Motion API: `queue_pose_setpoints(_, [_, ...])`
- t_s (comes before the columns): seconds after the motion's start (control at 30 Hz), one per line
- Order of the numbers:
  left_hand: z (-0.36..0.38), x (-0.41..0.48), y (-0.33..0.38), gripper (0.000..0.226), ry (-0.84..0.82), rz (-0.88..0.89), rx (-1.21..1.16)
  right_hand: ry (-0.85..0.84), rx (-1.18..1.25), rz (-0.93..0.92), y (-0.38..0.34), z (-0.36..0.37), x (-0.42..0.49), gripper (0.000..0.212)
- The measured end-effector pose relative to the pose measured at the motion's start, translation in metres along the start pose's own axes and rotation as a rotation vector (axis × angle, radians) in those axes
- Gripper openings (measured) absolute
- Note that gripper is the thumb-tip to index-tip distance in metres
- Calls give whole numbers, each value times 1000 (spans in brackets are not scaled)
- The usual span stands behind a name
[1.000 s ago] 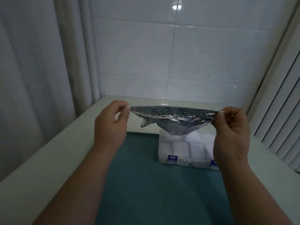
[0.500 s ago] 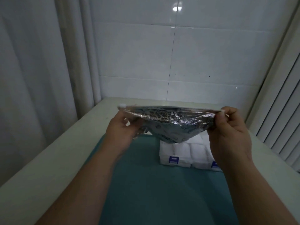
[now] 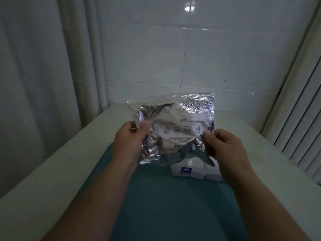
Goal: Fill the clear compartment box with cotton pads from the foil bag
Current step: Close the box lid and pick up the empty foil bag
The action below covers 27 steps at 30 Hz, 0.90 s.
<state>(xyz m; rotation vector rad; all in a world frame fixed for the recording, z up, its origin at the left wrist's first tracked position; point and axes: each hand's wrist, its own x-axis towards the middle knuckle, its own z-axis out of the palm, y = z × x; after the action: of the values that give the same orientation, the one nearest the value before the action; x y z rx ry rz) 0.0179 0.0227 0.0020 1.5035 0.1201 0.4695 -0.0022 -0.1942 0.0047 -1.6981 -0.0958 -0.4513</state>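
The foil bag (image 3: 173,126) is held up in the air over the far half of the bench (image 3: 52,180), its crinkled silver face turned toward the camera. That face carries line drawings, a row of small round icons and a "Date:" line. The left hand (image 3: 129,141) pinches the bag's left edge, with the thumb on the front and the other fingers hidden behind the foil. The right hand (image 3: 225,148) pinches the lower right part, its fingers (image 3: 211,136) curled onto the foil.

Just behind and below the bag, the clear compartment box (image 3: 191,171) rests on a teal mat (image 3: 170,206), nearer the bench's right edge than its left. The bag covers most of the box. A blue label shows on its near wall, with white cotton pads (image 3: 196,162) above it.

A pale curtain (image 3: 43,66) hangs past the bench's left edge. White wall tiles (image 3: 191,58) rise behind the far edge, and vertical blinds (image 3: 298,119) stand to the right.
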Motion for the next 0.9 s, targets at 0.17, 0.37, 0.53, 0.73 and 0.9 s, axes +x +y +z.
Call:
queue_pose_setpoints(0.17, [7, 0, -14, 8, -164, -243, -79, 136, -71, 21, 7, -1, 4, 32])
queue_pose_setpoints(0.37, [2, 4, -6, 20, -50, -126, -143, 265, -335, -42, 8, -7, 7, 24])
queue_pose_setpoints(0.53, [-2, -1, 1, 28, -196, -3, -125, 288, -286, -19, 9, -5, 8, 26])
queue_pose_setpoints(0.73, [-1, 0, -3, 22, -328, -5, -242, 307, -103, -46, 1, 2, -3, 28])
queue_pose_setpoints(0.9, [-9, 4, -1, 75, -493, -43, -357, 241, -42, -7, 1, -6, 3, 21])
